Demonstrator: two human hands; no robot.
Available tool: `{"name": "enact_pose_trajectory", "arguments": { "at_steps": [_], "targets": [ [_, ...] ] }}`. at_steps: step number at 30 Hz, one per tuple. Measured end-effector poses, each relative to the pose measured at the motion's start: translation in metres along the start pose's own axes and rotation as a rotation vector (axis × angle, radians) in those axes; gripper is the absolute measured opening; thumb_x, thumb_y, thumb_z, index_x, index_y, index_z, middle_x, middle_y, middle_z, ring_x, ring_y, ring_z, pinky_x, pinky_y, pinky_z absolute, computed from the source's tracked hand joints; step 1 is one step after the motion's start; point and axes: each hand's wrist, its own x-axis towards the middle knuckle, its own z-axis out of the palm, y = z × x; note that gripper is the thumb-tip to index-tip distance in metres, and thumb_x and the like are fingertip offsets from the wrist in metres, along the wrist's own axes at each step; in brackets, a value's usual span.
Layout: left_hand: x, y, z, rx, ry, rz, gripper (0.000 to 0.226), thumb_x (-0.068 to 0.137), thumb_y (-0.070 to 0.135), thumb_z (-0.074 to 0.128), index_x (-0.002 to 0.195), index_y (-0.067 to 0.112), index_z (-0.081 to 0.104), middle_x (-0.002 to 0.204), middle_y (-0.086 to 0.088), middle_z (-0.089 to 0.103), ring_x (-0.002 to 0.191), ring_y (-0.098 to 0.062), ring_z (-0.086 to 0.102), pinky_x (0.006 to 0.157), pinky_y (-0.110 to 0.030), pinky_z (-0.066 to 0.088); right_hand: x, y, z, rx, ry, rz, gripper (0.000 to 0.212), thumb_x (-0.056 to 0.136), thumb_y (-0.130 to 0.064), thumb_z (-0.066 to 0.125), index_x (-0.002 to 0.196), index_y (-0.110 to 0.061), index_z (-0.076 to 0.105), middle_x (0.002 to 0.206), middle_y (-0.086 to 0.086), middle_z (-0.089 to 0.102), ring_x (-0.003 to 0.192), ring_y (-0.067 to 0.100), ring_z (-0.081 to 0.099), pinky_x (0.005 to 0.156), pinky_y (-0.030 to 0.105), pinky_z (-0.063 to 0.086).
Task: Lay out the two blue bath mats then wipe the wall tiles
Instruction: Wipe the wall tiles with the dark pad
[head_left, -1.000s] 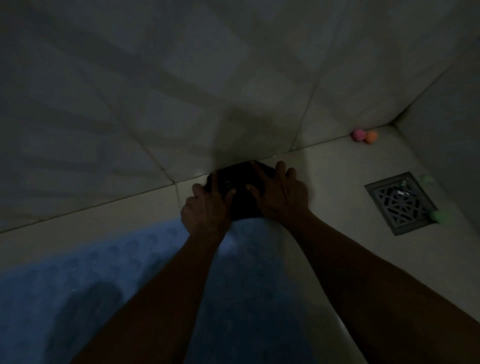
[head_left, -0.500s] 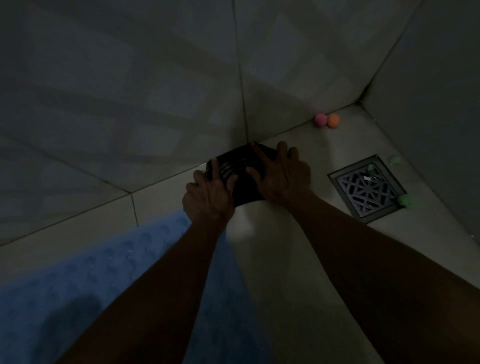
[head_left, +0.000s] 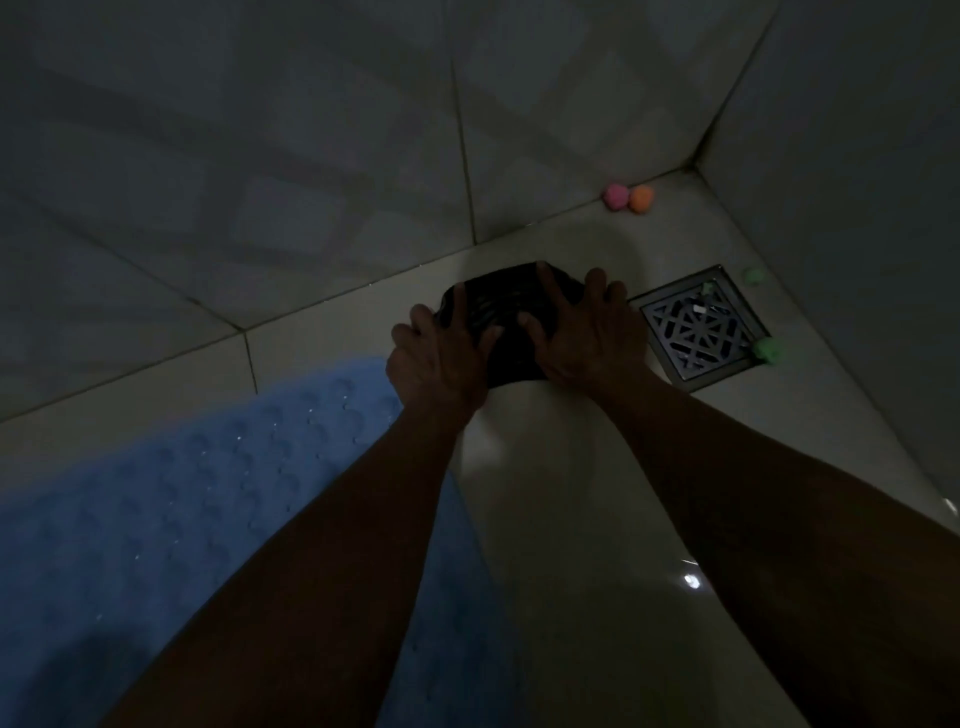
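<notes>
A blue bath mat (head_left: 171, 519) with raised bumps lies flat on the floor at the lower left, partly under my left forearm. Just beyond its far right end sits a dark slotted object (head_left: 498, 312) on the pale floor near the wall. My left hand (head_left: 439, 358) grips its left side, one finger and the thumb lying on top and the other fingers curled over the edge. My right hand (head_left: 587, 332) rests on its right side with fingers straight and spread. Grey wall tiles (head_left: 311, 156) rise right behind it. Only one blue mat is in view.
A square metal floor drain (head_left: 701, 327) lies just right of my right hand. Small green pieces (head_left: 768, 349) sit at its edge. A pink ball (head_left: 615, 195) and an orange ball (head_left: 640, 199) lie in the far corner. The right wall (head_left: 857, 208) closes in.
Both hands and the dark object have slid right, off the blue mat's end onto bare floor and closer to the drain. The view has turned right with them.
</notes>
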Motion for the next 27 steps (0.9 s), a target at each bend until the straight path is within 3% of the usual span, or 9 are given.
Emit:
{"name": "enact_pose_trajectory", "arguments": {
  "at_steps": [10,19,24,27],
  "targets": [
    [-0.07,-0.005,0.008,-0.032,-0.052,0.029,0.073,0.098,0.069,0.028,0.159,0.033,0.01,0.139,-0.014,0.039,0.116,-0.035,0.047,0.073,-0.038,0.034,-0.084,0.003,0.004,0.059,-0.088,0.102,0.071,0.099,-0.067,0.027,0.159,-0.04,0.0,0.158,0.015,0.02,0.137,0.038,0.028,0.097,0.049,0.041],
    [-0.109,-0.02,0.016,-0.03,-0.068,0.101,0.072,0.099,0.067,0.022,0.16,0.033,0.005,0.149,-0.018,0.032,0.124,-0.038,0.042,0.089,-0.045,0.045,-0.138,-0.004,0.009,0.056,-0.108,0.203,0.07,0.099,-0.066,0.023,0.158,-0.042,-0.005,0.153,0.013,0.023,0.135,0.036,0.028,0.09,0.046,0.045],
    [-0.123,-0.026,0.022,-0.028,-0.063,0.134,0.071,0.099,0.067,0.021,0.16,0.034,0.004,0.148,-0.016,0.035,0.127,-0.038,0.039,0.086,-0.045,0.047,-0.162,-0.009,0.016,0.041,-0.11,0.252,0.069,0.1,-0.066,0.021,0.158,-0.041,-0.007,0.148,0.012,0.028,0.13,0.033,0.032,0.082,0.044,0.046],
    [-0.129,-0.029,0.024,0.015,-0.021,0.15,0.071,0.1,0.066,0.02,0.161,0.032,0.007,0.146,-0.014,0.039,0.13,-0.037,0.036,0.083,-0.045,0.049,-0.168,-0.011,0.018,0.021,-0.076,0.244,0.067,0.101,-0.064,0.022,0.159,-0.039,-0.002,0.143,0.013,0.035,0.126,0.033,0.035,0.088,0.045,0.041]
  ]
}}
